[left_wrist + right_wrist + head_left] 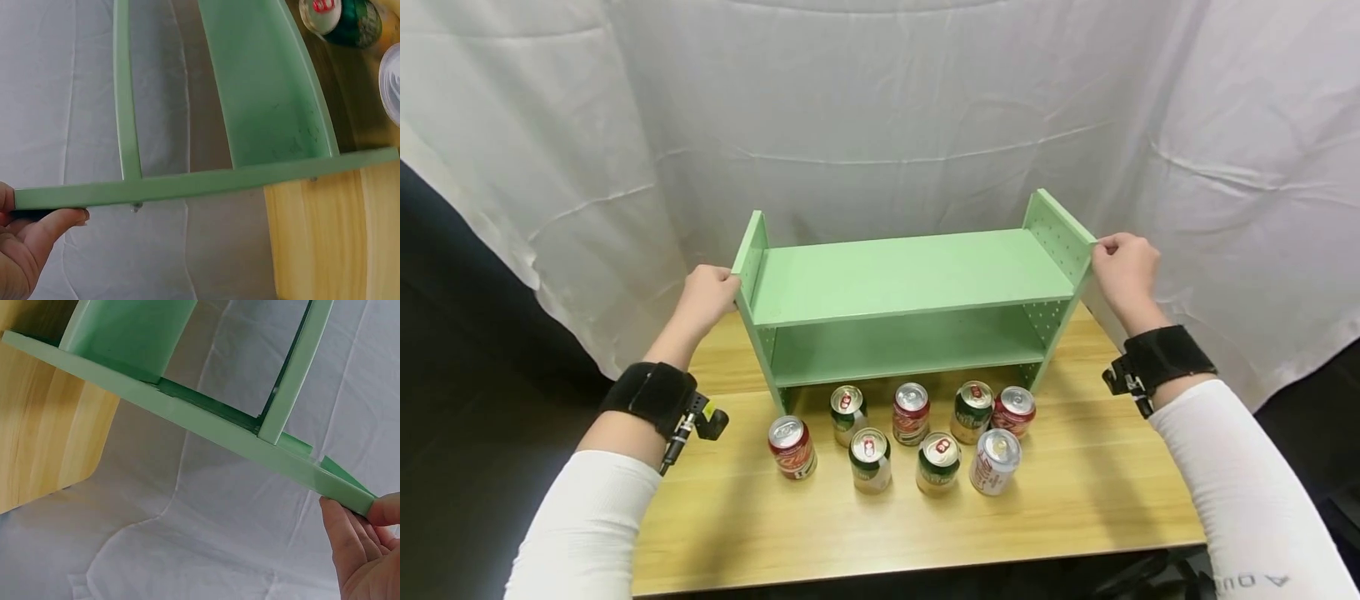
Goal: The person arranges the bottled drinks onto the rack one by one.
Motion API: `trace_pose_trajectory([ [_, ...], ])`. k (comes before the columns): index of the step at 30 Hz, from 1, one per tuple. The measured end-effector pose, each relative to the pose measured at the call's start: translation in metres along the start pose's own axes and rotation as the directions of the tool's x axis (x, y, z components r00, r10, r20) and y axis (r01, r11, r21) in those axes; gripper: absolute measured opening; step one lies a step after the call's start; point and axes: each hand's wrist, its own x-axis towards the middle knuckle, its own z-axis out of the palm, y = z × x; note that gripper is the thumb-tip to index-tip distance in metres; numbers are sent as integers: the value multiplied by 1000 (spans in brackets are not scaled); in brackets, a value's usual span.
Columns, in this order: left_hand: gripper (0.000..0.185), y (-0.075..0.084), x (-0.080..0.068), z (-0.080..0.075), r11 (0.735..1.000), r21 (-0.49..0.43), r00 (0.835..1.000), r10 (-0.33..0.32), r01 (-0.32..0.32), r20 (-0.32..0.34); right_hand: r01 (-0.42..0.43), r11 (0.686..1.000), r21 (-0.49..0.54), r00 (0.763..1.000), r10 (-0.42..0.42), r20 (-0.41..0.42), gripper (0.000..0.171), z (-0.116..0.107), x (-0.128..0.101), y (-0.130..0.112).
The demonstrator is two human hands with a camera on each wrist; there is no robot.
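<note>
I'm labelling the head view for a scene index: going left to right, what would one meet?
Left hand → green shelf, with drink cans on the table in front of it → right hand.

We can read only part of one print: letters like "A OU", upside down, on the right sleeve [1255, 533]; the can labels are unreadable.

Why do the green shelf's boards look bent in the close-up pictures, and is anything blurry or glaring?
Head view: even, soft light, sharp, with faint shadows under the cans and mild bending at the edges. Left wrist view: the wide lens curves the shelf, and a can top at the right edge is glaring. Right wrist view: the boards stay straighter; the right hand is slightly soft.
</note>
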Motion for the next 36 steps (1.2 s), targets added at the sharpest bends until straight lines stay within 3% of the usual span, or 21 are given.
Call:
trace_pose_trajectory([
  [6, 44, -1, -11, 0, 1000, -22, 1000, -4, 4, -1, 7, 1000, -3, 1000, -8, -25, 36, -8, -8, 1],
  [13, 42, 12, -17, 1, 1000, 25, 1000, -2, 2, 10, 3, 999, -38, 998, -6, -65, 36, -22, -16, 1],
  [18, 45, 16, -22, -1, 999, 41, 998, -21, 19, 55, 3, 999, -38, 999, -5, -35, 37, -27, -20, 6],
  [27, 46, 18, -29, -9, 999, 6, 995, -35, 35, 97, 49, 998, -49, 997, -52, -51, 36, -29, -22, 2],
  [36, 44, 21, -32, -8, 998, 15, 995, -59, 58, 81, 13, 998, -58, 999, -16, -45, 38, -33, -30, -1],
])
